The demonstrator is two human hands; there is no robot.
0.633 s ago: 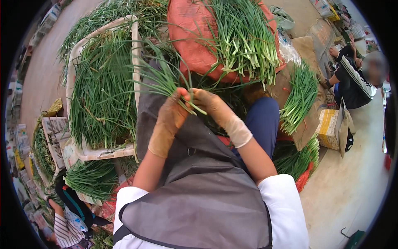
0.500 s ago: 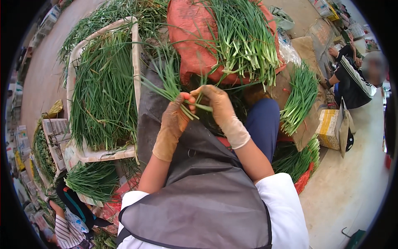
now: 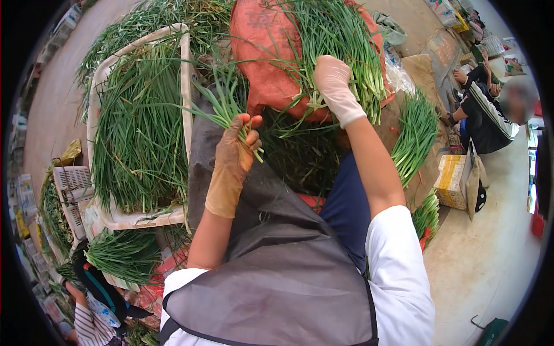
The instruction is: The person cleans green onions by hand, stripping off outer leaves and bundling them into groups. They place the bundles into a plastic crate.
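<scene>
My left hand [image 3: 236, 149], in a stained glove, is closed around a small bunch of chives [image 3: 224, 108]. Their leaves point up and left, and pale stem ends show below the fingers. My right hand [image 3: 333, 81], in a paler glove, is curled at the left side of a large chive pile [image 3: 352, 49]. Its fingertips are hidden against the stems. The pile lies on a red sack [image 3: 262, 55] in front of me. Below the sack, more dark leaves [image 3: 303, 153] show between the apron and my knee.
A pale crate [image 3: 187, 92] heaped with chives stands on my left. Another chive bunch [image 3: 414, 135] lies on brown sacking at the right. A person in a dark striped jacket [image 3: 490, 115] sits far right beside a taped box [image 3: 451, 180]. Another person's striped sleeve [image 3: 89, 323] shows lower left.
My right hand has left the small bunch near my left hand and reached up and right to the pile on the sack. The left hand keeps its bunch, slightly lower.
</scene>
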